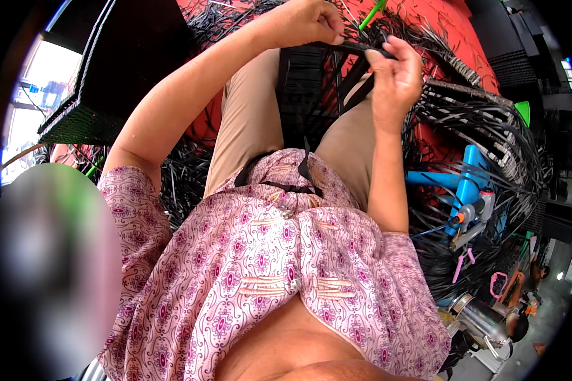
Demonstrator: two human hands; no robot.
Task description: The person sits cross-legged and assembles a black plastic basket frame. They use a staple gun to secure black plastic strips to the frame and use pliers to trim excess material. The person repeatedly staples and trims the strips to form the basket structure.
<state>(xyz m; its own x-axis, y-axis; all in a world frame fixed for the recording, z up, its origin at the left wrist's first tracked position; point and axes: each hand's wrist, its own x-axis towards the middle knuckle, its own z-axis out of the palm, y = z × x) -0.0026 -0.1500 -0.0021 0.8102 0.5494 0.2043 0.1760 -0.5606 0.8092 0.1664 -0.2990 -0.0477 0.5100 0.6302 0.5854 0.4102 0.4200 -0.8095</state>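
Note:
My left hand (314, 24) is raised at the top of the view, its fingers curled and pinched at one end of a black strip (357, 46). The strip runs across to my right hand (397, 73), where thumb and fingertips pinch its other end and the palm faces inward. Just below the strip, a black frame (302, 79) with thin bars stands between my knees. Its lower parts are dark and hard to make out. Loose black strips lie close around both hands.
Red sheeting (473, 44) covers the ground, strewn with black strips (521, 152). At right lie a blue stool-like piece (469, 174), a pneumatic tool (476, 209), pink-handled scissors (464, 263) and a metal flask (480, 317). A large black woven panel (133, 70) stands at left.

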